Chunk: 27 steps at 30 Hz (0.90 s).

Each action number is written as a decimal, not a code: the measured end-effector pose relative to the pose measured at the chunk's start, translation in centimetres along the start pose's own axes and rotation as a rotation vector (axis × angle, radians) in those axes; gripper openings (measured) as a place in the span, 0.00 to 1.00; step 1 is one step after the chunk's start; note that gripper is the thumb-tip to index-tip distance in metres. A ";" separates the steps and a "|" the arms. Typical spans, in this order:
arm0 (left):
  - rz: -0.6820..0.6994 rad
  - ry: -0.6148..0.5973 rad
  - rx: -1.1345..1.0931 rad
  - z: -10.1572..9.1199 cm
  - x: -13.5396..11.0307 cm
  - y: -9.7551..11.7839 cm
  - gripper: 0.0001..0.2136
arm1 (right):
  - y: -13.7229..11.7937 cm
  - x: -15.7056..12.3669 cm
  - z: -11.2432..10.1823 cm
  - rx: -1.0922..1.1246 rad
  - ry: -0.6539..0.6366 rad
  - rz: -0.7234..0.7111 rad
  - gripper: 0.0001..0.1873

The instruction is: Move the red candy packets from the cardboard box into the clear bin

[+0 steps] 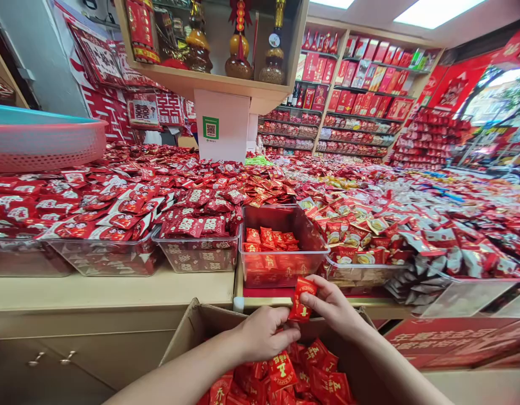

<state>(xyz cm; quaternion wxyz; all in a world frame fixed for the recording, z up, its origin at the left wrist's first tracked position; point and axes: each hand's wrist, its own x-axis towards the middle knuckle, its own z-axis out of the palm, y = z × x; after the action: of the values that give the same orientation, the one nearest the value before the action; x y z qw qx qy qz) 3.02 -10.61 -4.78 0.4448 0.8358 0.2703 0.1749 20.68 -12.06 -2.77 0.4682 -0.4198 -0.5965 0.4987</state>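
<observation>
Now red packet [302, 299] pinched in right hand [333, 306]; left hand [268, 333] curled at its lower edge, grip unclear.

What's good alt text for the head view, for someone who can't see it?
A person's right hand holds a small red packet, with the left hand at its lower left edge, above an open cardboard box of red packets. Behind the box, a clear bin partly filled with more packets sits among heaped bins on a counter.
</observation>
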 end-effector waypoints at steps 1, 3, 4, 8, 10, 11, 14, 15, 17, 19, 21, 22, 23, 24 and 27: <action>0.006 -0.002 0.018 0.0 -0.1 -0.1 0.10 | -0.3 -0.2 0.0 -0.064 -0.001 -0.021 0.10; 0.005 0.020 0.000 -0.2 -0.1 -0.1 0.12 | -0.6 -0.6 0.3 -0.162 0.000 -0.041 0.10; 0.005 0.039 -0.028 -0.2 -0.2 -0.1 0.14 | -0.7 -0.8 0.6 -0.204 0.002 -0.041 0.10; 0.068 0.027 -0.134 -0.6 -0.2 0.3 0.15 | -1.3 -1.4 1.6 -0.502 -0.040 -0.064 0.10; 0.114 -0.008 -0.119 -0.6 -0.2 0.3 0.14 | -2.7 -0.9 1.8 -0.699 -0.095 -0.132 0.10; 0.123 -0.012 -0.086 -0.6 -0.2 0.3 0.14 | -3.8 -0.3 1.7 -0.782 -0.099 -0.181 0.10; 0.108 -0.005 0.044 -0.4 -0.3 0.0 0.13 | -7.4 3.1 1.0 -0.969 0.031 -0.335 0.10; 0.101 -0.011 0.076 -0.3 -0.3 -0.1 0.13 | -8.4 4.7 0.8 -1.028 0.063 -0.348 0.11; 0.099 -0.029 0.108 -0.2 -0.4 -0.2 0.13 | -9.5 8.2 0.3 -1.149 -0.051 -0.268 0.10; 0.102 -0.044 0.122 -0.2 -0.5 -0.2 0.14 | -9.2 11.5 0.0 -1.215 -0.320 -0.043 0.10; 0.105 -0.049 0.129 -0.3 -0.5 -0.2 0.14 | -8.0 13.9 -0.2 -1.208 -0.569 0.184 0.12; 0.109 -0.050 0.128 -0.4 -0.6 -0.2 0.14 | -7.4 14.6 -0.2 -1.194 -0.650 0.259 0.12; 0.114 -0.054 0.123 -0.4 -0.6 -0.3 0.14 | -6.7 15.1 -0.1 -1.183 -0.702 0.306 0.13; 0.113 -0.055 0.121 -0.4 -0.6 -0.4 0.14 | -6.2 15.3 -0.1 -1.178 -0.730 0.328 0.13; 0.065 -0.055 0.148 -0.4 -0.6 -0.6 0.16 | -5.3 15.0 0.2 -1.161 -0.764 0.364 0.16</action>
<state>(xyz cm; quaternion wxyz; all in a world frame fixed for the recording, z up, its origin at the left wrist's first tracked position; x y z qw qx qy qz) 2.16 -10.38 -5.12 0.3831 0.8791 0.2431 0.1460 17.14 1.67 4.52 -0.1629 -0.4900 -0.8081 0.2834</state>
